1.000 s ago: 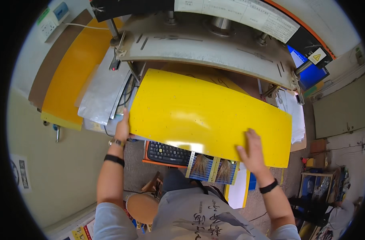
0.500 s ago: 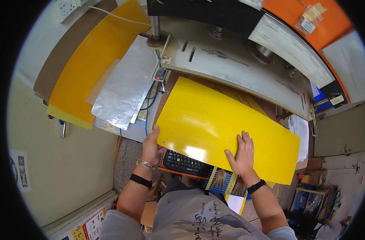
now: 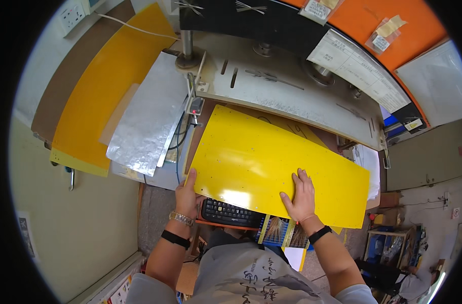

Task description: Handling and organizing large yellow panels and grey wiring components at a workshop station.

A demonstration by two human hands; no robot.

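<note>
Left hand [image 3: 186, 195] pinches the near-left corner of a glossy yellow sheet [image 3: 256, 162], thumb on top and the other fingers mostly hidden at the edge. Right hand [image 3: 301, 200] lies flat on the sheet's upper face, fingers nearly together and thumb spread to the left. The sheet stretches between the hands and away beyond them, its far edge beneath a slotted metal press plate [image 3: 281, 96]. Just to the right of the left hand, below the sheet's near edge, sits a black keyboard [image 3: 231, 215]; nearer the body from the right hand, and slightly left, are bundles of thin brown strands [image 3: 275, 228]. Silvery sheets [image 3: 145, 126] lie beyond the left hand and to its left, with an amber sheet [image 3: 99, 96] farther out.
</note>
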